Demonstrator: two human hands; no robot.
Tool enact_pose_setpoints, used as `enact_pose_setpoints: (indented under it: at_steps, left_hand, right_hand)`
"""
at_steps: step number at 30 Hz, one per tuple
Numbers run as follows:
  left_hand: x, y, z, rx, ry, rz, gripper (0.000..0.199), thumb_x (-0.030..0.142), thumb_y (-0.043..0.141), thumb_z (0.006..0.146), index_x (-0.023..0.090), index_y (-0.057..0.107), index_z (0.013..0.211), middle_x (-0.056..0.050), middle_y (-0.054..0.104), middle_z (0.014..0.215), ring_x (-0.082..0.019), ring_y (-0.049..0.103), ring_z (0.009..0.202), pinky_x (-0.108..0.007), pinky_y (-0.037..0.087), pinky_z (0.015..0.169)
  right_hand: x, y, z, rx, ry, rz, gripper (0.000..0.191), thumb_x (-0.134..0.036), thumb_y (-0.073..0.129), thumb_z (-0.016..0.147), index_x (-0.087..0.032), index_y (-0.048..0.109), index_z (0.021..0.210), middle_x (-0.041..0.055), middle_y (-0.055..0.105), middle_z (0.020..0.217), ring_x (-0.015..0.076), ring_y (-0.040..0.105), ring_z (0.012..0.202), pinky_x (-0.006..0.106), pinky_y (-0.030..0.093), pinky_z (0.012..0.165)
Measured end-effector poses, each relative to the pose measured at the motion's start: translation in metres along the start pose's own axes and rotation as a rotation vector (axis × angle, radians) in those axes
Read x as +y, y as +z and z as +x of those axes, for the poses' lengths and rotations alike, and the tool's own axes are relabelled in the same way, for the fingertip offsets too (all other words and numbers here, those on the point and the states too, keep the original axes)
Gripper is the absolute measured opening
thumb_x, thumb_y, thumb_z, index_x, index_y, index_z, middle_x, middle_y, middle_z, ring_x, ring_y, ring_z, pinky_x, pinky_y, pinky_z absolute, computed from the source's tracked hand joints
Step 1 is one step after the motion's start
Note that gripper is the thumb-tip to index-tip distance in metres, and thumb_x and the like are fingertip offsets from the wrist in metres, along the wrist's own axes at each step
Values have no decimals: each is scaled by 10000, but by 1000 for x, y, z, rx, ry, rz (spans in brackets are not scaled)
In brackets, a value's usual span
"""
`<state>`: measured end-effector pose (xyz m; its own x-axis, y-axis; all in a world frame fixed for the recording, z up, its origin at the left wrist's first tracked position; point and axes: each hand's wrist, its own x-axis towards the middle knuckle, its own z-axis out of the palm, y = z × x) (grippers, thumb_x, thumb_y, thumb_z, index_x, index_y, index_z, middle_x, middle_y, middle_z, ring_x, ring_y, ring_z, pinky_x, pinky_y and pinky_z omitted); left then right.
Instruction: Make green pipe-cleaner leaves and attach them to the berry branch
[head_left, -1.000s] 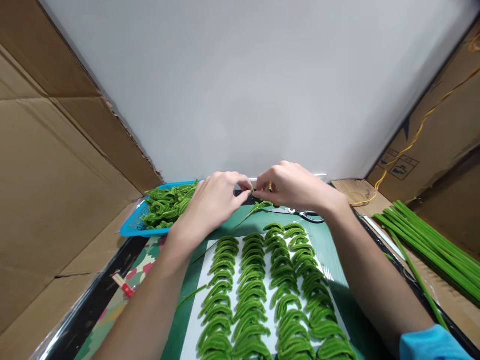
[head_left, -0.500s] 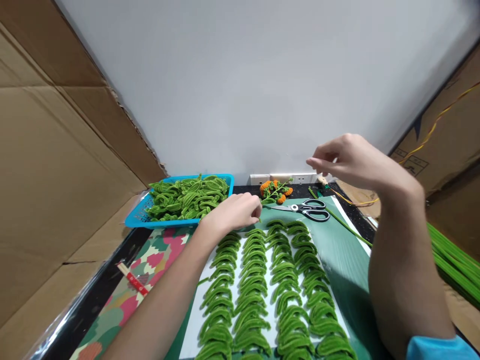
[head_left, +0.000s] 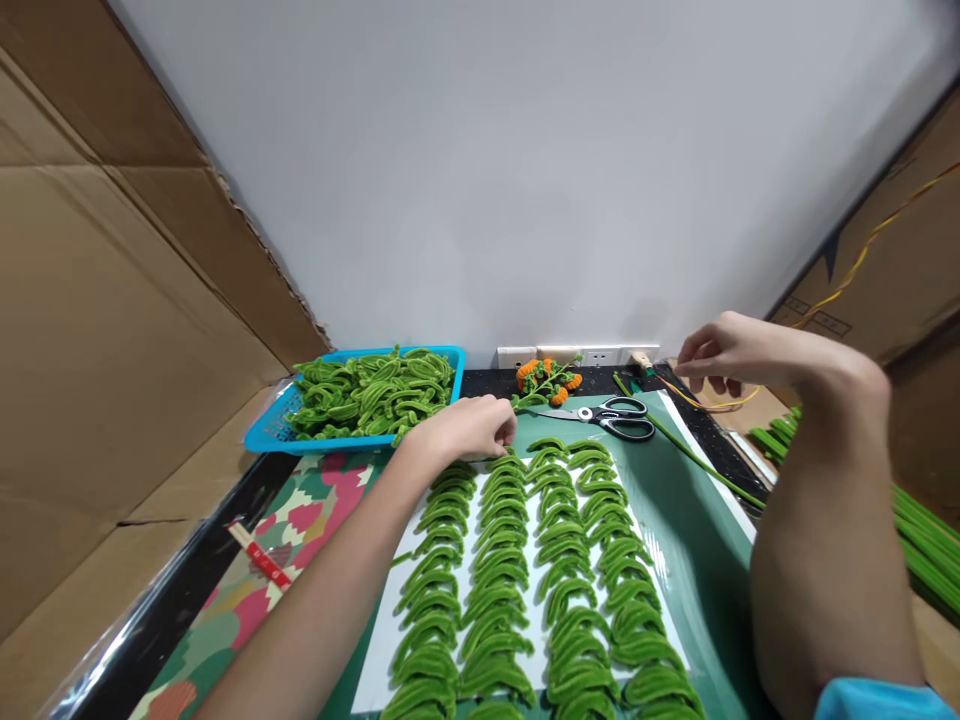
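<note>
My left hand (head_left: 476, 428) is closed in a pinch at the far end of the second row of curved, fuzzy green chenille-stem leaves (head_left: 496, 580). A bit of green shows under its fingertips, mostly hidden by the fingers. Several such leaves lie overlapping in rows on a white sheet (head_left: 536, 572). My right hand (head_left: 724, 352) hovers above the table's right side, fingers loosely bent and apart, with nothing visible in them. Scissors (head_left: 600, 415) with black and grey handles rest beyond the rows, beside an orange-and-green chenille flower sprig (head_left: 551, 380).
A blue basket (head_left: 259, 435) heaped with green leaves (head_left: 375, 392) stands at the back left. Red-wrapped chopsticks (head_left: 259, 555) lie on a patterned mat (head_left: 300, 510). Long green stems (head_left: 926, 545) are at the right. Cardboard (head_left: 112, 350) walls the left, and a power strip (head_left: 577, 356) sits along the wall.
My left hand has come down slightly toward the top of the second row. My right hand has moved right and lower, its fingers loosening. The view has shifted a little.
</note>
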<state>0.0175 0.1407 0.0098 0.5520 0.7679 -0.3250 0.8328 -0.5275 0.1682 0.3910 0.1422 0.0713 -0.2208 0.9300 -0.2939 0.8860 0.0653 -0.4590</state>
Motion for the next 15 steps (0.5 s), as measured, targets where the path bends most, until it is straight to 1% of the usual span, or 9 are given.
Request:
enact_pose_setpoints:
  at_steps: [1,2,3,6,8,10,13,15]
  left_hand:
    - [-2,-1,-1,-19,3,-24,117,222,765,790,232,813,897,-48,810,926,-217,721,816,-282,444,656]
    - [-5,-2,-1,-35,6,-49,138,224,765,792,232,813,921,-44,811,928,-210,719,802,-276,444,649]
    - [-8,-3,-2,-48,7,-71,158,224,759,797,231,813,945,-43,811,927,-206,718,790,-273,451,649]
    - [-15,-4,-3,-46,-1,-111,212,201,693,834,224,810,1009,-62,811,970,-214,719,815,-274,471,688]
    - [-17,-4,-4,-31,-7,-127,238,175,653,848,218,806,1025,-76,806,991,-220,717,841,-275,474,708]
    - [-17,-4,-4,-21,-8,-141,253,154,628,858,212,801,1033,-79,801,985,-218,714,843,-272,471,712]
    - [-14,-5,-4,-10,-3,-155,281,133,596,871,206,796,1055,-83,797,1003,-216,712,843,-273,466,707]
    - [-10,-5,-4,-11,8,-160,284,126,586,870,203,800,1041,-84,797,1011,-217,715,857,-274,470,712]
  right_hand:
    - [2,5,7,-70,56,17,296,-458,736,844,-172,741,771,85,747,717,147,580,542,288,464,512]
    - [4,12,14,-158,148,16,272,-428,770,814,-171,731,733,80,742,695,135,555,520,281,458,503]
    - [6,19,23,-213,196,7,265,-398,807,778,-163,723,691,80,730,662,133,546,505,278,455,492]
    - [15,42,46,-298,283,-27,252,-336,886,675,-147,722,642,77,710,610,134,524,477,270,412,451]
    - [21,53,57,-312,314,-37,241,-301,893,660,-148,709,627,66,702,605,122,502,466,262,403,454]
    - [25,60,63,-296,324,-43,229,-261,883,673,-156,687,618,39,672,591,103,474,449,256,392,459]
    - [27,63,65,-259,320,-52,227,-218,848,711,-165,655,604,12,630,578,88,450,434,251,381,461]
    - [27,62,65,-240,318,-63,216,-219,838,720,-165,659,612,13,633,583,94,466,443,250,394,465]
